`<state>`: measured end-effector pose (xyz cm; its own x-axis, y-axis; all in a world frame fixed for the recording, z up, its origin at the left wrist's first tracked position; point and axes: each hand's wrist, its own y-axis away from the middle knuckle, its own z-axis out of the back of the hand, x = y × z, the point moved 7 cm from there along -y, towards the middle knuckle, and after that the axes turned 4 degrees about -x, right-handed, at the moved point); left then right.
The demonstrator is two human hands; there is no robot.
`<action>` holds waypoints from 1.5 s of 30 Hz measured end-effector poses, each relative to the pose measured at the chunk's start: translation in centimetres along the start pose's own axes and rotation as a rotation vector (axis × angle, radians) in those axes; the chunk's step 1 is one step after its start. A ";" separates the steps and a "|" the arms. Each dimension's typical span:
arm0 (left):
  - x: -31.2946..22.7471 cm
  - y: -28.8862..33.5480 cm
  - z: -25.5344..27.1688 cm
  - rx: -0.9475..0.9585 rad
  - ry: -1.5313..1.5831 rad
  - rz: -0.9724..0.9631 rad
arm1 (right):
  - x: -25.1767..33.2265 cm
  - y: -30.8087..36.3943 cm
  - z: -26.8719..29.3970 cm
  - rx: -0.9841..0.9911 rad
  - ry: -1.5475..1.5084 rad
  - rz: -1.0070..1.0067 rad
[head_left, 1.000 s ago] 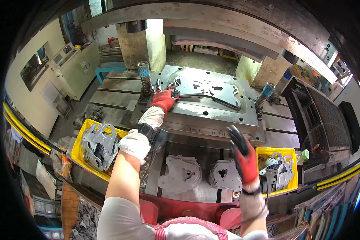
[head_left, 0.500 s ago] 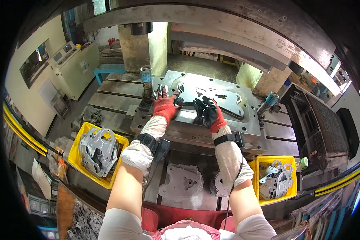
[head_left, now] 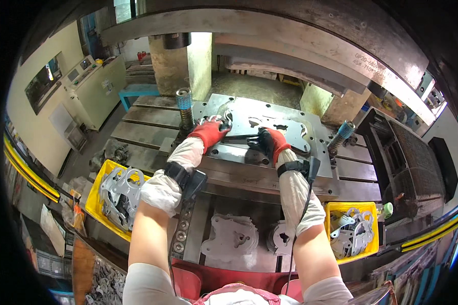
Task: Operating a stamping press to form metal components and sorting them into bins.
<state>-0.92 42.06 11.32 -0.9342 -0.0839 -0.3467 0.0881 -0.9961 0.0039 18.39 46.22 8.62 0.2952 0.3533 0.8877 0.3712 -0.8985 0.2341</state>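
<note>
1. Where the lower die block [head_left: 239,170] lies under the raised upper part of the press [head_left: 285,63], a flat pierced metal plate [head_left: 294,134] sits on its top face, with a hand near either end of its front side.
2. The left hand [head_left: 211,130], in a red glove with dark fingertips, is at the plate's left end, its fingers bent forward; whether they grip the metal or merely rest there, I cannot make out.
3. The right hand [head_left: 268,144], gloved in red and black, is at the plate's front edge with fingers curled; its fingertips are too dark to show whether they grasp anything.
4. Each wrist carries a black strapped device, the left one [head_left: 192,184] and the right one [head_left: 312,171], above pale cloth sleeves.
5. A blue-topped guide post [head_left: 184,101] stands beyond the left hand, and a second post [head_left: 344,131] stands right of the plate.
6. Nearer the person, a larger stack of grey plates [head_left: 229,236] lies left of a smaller stack [head_left: 279,240], partly hidden by the right forearm.
7. A yellow bin [head_left: 93,197] at left and another bin [head_left: 375,227] at right hold jumbled metal parts.
</note>
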 end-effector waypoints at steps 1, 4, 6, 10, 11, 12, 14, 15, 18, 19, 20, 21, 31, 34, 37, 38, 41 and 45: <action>-0.5 -0.5 0.6 -0.108 -0.033 -0.001 | -0.8 -1.9 1.2 0.007 0.108 0.047; -3.4 -3.4 1.1 -0.250 -0.122 -0.076 | -2.0 -5.7 3.7 0.135 0.305 0.269; -5.0 -6.3 -1.8 -0.008 -0.090 -0.062 | -0.9 -6.6 6.0 0.166 0.668 0.758; -3.4 -7.0 -1.2 -0.062 -0.066 0.012 | -2.9 -6.5 4.5 0.112 0.301 0.222; -1.2 -6.3 -0.9 -0.079 -0.010 0.048 | -2.3 -4.3 1.6 0.114 0.329 0.209; 0.1 -5.8 -0.6 -0.099 0.052 0.065 | -1.5 -2.5 -0.1 0.101 0.362 0.208; -1.3 -6.4 -1.4 -0.054 0.195 0.056 | -0.7 -2.2 2.0 0.015 0.055 0.117; -1.4 -6.4 -1.4 -0.042 0.142 0.101 | -0.2 -1.3 1.9 0.008 0.037 0.114; -1.1 -6.8 -1.7 -0.050 0.104 0.103 | -0.2 -1.1 1.7 0.036 0.023 0.132; -1.2 -6.6 -1.4 -0.071 0.120 0.056 | -0.1 -1.3 1.4 0.070 0.027 0.157; -1.2 -6.6 -1.4 -0.079 0.068 0.067 | -0.2 -1.5 2.0 -0.005 0.174 0.122; -0.2 -6.4 -1.0 -0.104 0.103 0.026 | -0.4 -2.1 1.3 0.028 0.148 0.168; 3.0 19.3 3.4 -0.683 0.419 -0.288 | 2.7 13.7 0.7 0.041 0.223 0.075; 3.5 30.3 0.3 -0.548 0.350 -0.070 | 2.2 23.6 8.0 -0.095 0.223 0.216; 8.1 42.3 -4.2 -0.735 0.407 0.185 | 0.7 34.1 13.6 -0.329 0.327 0.407; 9.3 45.2 -6.2 -0.706 0.393 0.288 | -0.7 37.4 17.7 -0.535 0.318 0.387; 16.2 55.0 -16.4 -0.826 0.531 0.608 | -5.7 46.9 28.4 -0.996 0.197 0.370; 20.3 58.7 -27.8 -0.392 0.890 1.237 | -17.7 55.6 39.6 -1.465 0.324 0.220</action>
<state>-5.09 -17.34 -21.56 0.2648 -0.6270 -0.7326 0.8263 -0.2441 0.5077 68.68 0.31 -9.74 -0.0465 0.2862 0.9570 -0.8875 -0.4516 0.0919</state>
